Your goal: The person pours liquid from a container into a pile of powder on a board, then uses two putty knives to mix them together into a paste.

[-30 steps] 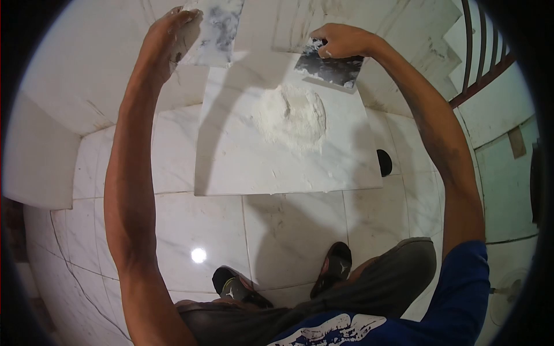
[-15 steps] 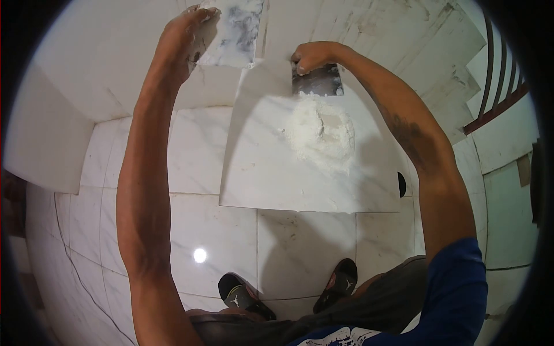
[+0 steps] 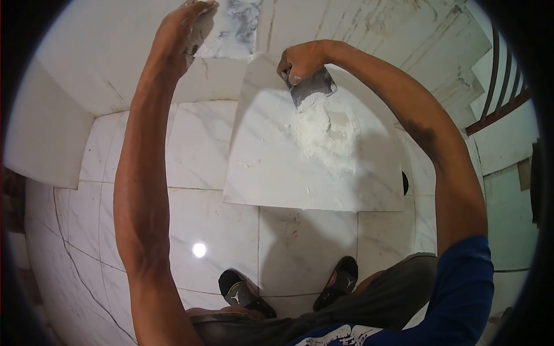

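Note:
My left hand [image 3: 180, 33] grips the edge of a flat plate [image 3: 235, 30] smeared with white compound, at the top of the view; its far edge is cut off. My right hand [image 3: 304, 61] is closed around the upper part of a dark, flat scraper [image 3: 315, 88]. The scraper is tilted, its lower edge touching the near side of a heap of white powder or paste [image 3: 328, 137]. That heap lies on a white marble-patterned slab [image 3: 271, 179], with a smooth dent in its middle. White residue marks the fingers of my left hand.
Marble-look floor tiles [image 3: 213, 225] surround the slab, and my two feet in dark slides [image 3: 245, 293] stand below it. A thin cable [image 3: 81, 271] runs along the left. Stained stair sides [image 3: 415, 34] and a dark railing [image 3: 501, 106] are at upper right.
My right hand has moved slightly left and turned the scraper, bringing its edge down into the heap, whose upper left part has shifted. The left hand and plate sit slightly higher in view.

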The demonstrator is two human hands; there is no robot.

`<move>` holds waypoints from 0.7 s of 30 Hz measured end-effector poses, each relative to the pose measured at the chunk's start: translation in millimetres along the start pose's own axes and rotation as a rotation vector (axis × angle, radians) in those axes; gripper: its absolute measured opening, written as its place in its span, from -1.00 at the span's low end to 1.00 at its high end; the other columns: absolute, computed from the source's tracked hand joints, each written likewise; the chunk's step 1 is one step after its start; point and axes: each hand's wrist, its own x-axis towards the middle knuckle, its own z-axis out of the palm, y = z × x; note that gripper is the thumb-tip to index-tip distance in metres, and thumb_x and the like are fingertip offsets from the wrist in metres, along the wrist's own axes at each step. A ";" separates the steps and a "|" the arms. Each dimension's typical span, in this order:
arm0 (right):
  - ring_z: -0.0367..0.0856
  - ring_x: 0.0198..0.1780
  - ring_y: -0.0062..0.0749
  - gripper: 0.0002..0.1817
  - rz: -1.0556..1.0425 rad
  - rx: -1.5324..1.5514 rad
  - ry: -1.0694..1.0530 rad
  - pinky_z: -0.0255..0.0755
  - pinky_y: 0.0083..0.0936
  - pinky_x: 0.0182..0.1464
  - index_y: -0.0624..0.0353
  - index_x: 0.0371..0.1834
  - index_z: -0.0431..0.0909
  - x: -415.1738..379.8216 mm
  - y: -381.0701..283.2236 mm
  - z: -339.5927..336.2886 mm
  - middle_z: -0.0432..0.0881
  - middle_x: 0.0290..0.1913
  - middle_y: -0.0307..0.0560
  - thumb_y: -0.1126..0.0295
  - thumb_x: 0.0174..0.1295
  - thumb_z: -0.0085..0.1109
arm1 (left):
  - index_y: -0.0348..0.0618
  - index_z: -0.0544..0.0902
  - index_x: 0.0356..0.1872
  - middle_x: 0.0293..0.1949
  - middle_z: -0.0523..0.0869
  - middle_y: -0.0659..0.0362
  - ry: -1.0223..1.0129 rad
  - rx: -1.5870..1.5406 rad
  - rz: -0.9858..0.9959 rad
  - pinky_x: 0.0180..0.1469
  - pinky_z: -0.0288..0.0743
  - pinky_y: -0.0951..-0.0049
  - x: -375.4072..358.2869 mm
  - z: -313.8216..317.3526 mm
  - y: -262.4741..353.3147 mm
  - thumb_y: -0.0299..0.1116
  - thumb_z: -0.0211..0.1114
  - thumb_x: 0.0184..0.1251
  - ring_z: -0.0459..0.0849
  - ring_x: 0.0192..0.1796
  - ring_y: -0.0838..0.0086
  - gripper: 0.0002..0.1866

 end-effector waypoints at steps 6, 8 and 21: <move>0.52 -0.41 -0.31 -0.74 0.000 -0.009 0.054 0.42 -0.31 -0.29 0.22 -0.37 0.62 -20.1 2.2 -16.2 0.62 -0.46 -0.10 0.34 -0.13 0.11 | -0.17 0.63 0.14 -0.03 0.66 0.23 -0.301 -0.089 0.419 -0.05 0.46 0.56 21.5 -24.9 -33.4 -0.13 0.15 0.46 0.58 -0.03 0.57 -0.60; 0.49 -0.44 -0.34 -0.77 0.015 0.033 0.046 0.39 -0.31 -0.32 0.23 -0.41 0.58 -37.4 -5.6 -23.3 0.58 -0.50 -0.12 0.34 -0.13 0.11 | -0.24 0.59 0.20 0.10 0.63 0.16 -0.210 -0.093 0.135 0.01 0.51 0.50 20.4 -13.8 -19.0 -0.10 0.18 0.43 0.60 0.05 0.47 -0.51; 0.59 -0.35 -0.27 -0.58 0.072 -0.014 0.174 0.48 -0.31 -0.22 0.27 -0.09 0.62 -149.5 -45.5 -0.1 0.66 -0.37 0.02 0.40 -0.08 0.07 | -0.24 0.36 0.41 0.38 0.47 -0.01 -0.145 0.007 0.052 0.49 0.12 0.21 -11.4 23.4 12.3 -0.09 0.14 0.44 0.30 0.49 0.20 -0.38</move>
